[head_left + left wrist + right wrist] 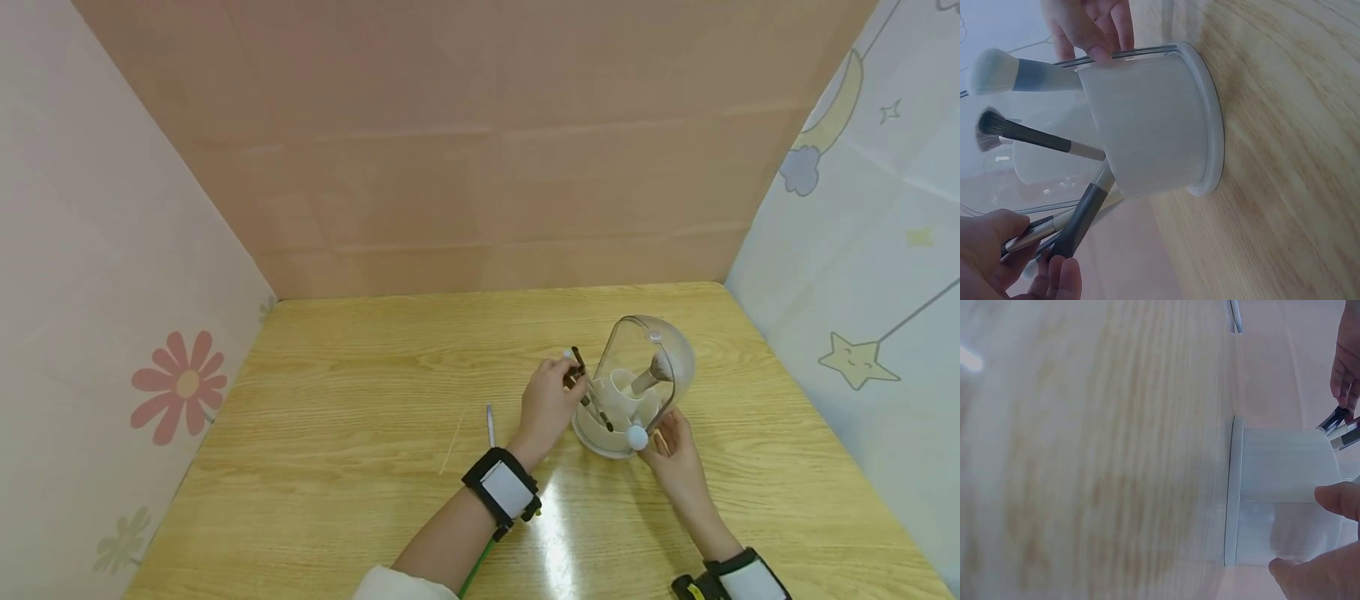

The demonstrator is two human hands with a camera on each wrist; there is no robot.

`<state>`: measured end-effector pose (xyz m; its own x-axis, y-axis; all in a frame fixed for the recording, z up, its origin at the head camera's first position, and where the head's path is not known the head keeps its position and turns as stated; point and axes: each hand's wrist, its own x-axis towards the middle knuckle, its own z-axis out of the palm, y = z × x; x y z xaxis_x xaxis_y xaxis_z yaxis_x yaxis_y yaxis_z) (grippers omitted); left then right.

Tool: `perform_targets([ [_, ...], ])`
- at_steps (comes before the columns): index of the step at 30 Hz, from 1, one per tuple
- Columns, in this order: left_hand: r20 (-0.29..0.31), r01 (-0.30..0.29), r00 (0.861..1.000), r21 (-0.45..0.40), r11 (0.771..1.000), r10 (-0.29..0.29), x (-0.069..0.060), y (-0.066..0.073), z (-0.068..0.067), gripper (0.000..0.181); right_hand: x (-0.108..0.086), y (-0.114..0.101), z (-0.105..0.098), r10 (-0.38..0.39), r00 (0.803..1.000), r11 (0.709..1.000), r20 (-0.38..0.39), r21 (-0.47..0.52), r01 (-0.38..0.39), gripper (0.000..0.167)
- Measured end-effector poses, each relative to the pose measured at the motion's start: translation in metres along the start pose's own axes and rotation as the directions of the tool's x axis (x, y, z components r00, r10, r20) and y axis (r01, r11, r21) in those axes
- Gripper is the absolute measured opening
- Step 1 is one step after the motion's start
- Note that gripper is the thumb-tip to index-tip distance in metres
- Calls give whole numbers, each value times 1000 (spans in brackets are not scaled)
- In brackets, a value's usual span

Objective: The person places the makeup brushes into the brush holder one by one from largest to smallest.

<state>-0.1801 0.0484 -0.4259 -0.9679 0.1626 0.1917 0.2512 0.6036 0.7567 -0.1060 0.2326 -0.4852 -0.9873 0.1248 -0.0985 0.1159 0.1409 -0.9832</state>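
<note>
A round white makeup brush holder (600,435) with a clear domed cover (681,358) stands upright on the right side of the table. My left hand (546,404) is at its left, pinching several makeup brushes (1079,219) whose lower ends reach the holder's rim. Other brushes lean out of the holder, among them a dark-handled one (1038,135) and a white-tipped one (994,72). From the front right, my right hand (678,458) grips the holder's side, thumb and a finger on its wall in the right wrist view. A fluffy brush (643,382) shows behind the clear cover.
Left of the holder, a slim silver pen-like thing (491,425) and a thin pale stick (452,442) lie on the wooden table (337,483). A brown backdrop (487,167) rises behind it, with printed panels on both sides.
</note>
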Motion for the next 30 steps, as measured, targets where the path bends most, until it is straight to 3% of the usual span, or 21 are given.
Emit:
perform_targets([
  [6,-11,17,1000,-14,1000,-17,-1,0,-2,24,0,0,0,-4,1000,1000,5,3,4,86],
  [11,-93,14,996,-40,999,-17,-2,-2,-5,31,1,1,0,3,1000,1000,7,0,-3,87],
  [14,-162,38,985,-138,990,-61,-1,-6,-6,35,1,1,-1,7,1000,1000,7,-5,-7,87],
  [17,-184,82,973,-300,950,-142,-2,-11,-6,32,2,2,-1,9,1000,1000,5,-7,-9,87],
  [20,-97,172,967,-427,888,-234,-6,-19,-2,31,1,3,-1,16,1000,1000,6,-8,-16,87],
  [22,-6,234,965,-441,866,-263,-10,-25,4,33,1,3,-2,19,1000,1000,6,-9,-19,87],
  [25,138,284,958,-385,878,-250,-16,-33,15,41,1,4,-2,22,1000,1000,7,-10,-22,87],
  [28,242,255,954,-334,907,-179,-19,-38,27,49,1,4,-2,21,1000,1000,5,-18,-21,87],
  [30,287,225,949,-338,914,-128,-19,-39,33,52,1,4,-1,21,1000,1000,4,-19,-21,87],
])
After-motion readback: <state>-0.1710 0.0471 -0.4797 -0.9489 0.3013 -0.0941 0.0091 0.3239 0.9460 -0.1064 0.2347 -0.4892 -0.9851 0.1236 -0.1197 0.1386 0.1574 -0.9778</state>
